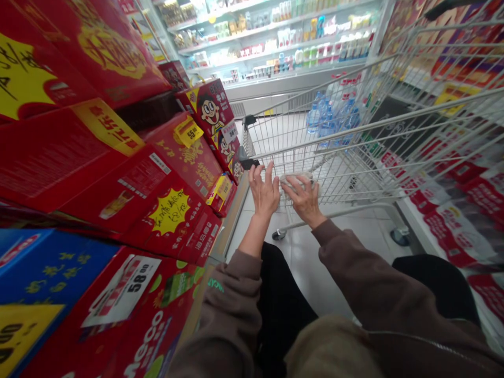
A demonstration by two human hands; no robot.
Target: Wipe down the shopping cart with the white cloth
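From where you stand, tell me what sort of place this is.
Almost certainly a supermarket: there is a wire shopping cart, boxed goods stacked on the left with yellow price tags, and a brightly lit shelf unit full of packaged products at the far end.

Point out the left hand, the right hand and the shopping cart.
Left hand (265,196): head view, on its back.
Right hand (305,202): head view, on its back.
Shopping cart (249,163): head view, on the rim's dark corner piece.

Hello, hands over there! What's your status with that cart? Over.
Left hand open by the cart's black corner. Right hand over a pale crumpled item, grip unclear. Red boxes close on the left.
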